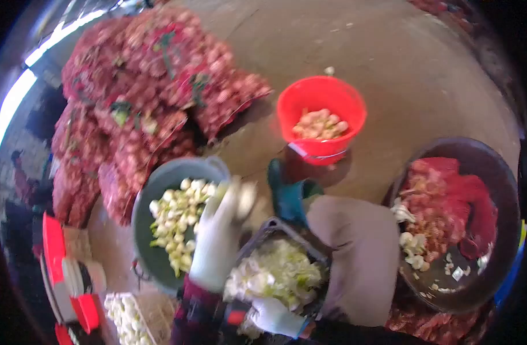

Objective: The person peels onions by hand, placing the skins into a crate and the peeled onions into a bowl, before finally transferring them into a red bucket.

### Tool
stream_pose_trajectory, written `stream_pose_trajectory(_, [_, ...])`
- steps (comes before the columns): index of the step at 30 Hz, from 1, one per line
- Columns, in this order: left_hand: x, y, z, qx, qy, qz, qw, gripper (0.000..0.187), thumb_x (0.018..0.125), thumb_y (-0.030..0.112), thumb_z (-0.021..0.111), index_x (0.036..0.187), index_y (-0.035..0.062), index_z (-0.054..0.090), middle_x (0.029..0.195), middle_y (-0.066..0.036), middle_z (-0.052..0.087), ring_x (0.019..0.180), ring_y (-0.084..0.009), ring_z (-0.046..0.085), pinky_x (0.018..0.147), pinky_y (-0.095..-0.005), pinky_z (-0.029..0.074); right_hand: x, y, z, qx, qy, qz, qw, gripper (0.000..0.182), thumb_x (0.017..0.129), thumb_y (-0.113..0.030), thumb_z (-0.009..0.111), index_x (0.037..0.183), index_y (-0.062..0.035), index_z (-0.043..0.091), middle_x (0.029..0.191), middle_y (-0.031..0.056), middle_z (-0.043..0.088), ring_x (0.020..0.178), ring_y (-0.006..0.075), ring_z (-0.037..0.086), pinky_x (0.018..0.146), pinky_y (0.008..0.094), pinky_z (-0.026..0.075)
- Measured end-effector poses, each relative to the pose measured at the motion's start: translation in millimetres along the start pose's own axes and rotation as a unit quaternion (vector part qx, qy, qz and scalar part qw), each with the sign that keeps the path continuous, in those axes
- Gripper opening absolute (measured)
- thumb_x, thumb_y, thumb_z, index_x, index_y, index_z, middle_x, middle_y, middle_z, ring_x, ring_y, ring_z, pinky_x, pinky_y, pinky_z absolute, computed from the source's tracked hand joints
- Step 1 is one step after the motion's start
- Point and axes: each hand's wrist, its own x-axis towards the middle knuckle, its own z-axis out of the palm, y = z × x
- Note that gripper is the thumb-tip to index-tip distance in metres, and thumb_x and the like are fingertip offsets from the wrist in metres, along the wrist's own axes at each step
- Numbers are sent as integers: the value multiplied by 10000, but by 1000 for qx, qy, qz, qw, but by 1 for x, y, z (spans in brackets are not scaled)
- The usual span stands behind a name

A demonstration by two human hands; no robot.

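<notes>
My left hand [216, 241], in a white glove, is smeared by motion over the right rim of a grey-green tub [142, 230]. Pale peeled bulbs [180, 215], some with greenish ends, fill part of that tub. Between my hands stands a black crate [323, 259] heaped with whitish-green peelings [281, 273]. My right hand [275, 318], also gloved, is curled at the crate's near edge. A red object [236, 318] shows just left of its fingertips; what the fingers hold is hidden.
Large red mesh sacks of bulbs [142, 75] are piled at upper left. A red bucket [321, 95] with pinkish bulbs stands ahead. At right, a dark basin [502, 230] holds a red mesh bag [476, 213]. My bent leg [358, 253] and green boot [292, 195] flank the crate.
</notes>
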Motion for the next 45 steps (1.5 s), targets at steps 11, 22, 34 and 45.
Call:
stream_pose_trajectory(11, [11,-230,-161,75,278,-89,954,290,855,111,597,1122,-2,593,942,-39,608,825,-102,569,723,-246,491,-55,77,-157,-329,-156,95,926,386,873,-213,630,1243,-121,573,915,168,602,784,356,597,667,451,485])
stream_pose_trajectory(22, [146,-399,-200,668,-33,-74,740,419,777,33,577,1180,140,546,1243,-139,494,996,-357,602,816,-459,519,-2,95,-159,-165,-55,267,948,274,930,-225,575,1119,-30,606,714,200,592,606,377,583,515,446,432])
stream_pose_trajectory(34, [-49,-224,-144,26,252,-119,960,217,730,8,619,942,11,575,759,-32,586,588,-105,541,517,-232,436,-30,77,-149,-247,-57,158,954,224,908,-234,598,1079,-109,670,728,123,652,610,265,639,551,367,486])
stream_pose_trajectory(45, [-182,-243,22,-373,345,-73,858,236,898,233,623,748,75,532,753,-75,598,663,-199,584,620,-296,487,-54,65,-136,-84,11,25,996,256,877,-169,675,1081,-17,652,890,92,684,762,90,601,693,254,486])
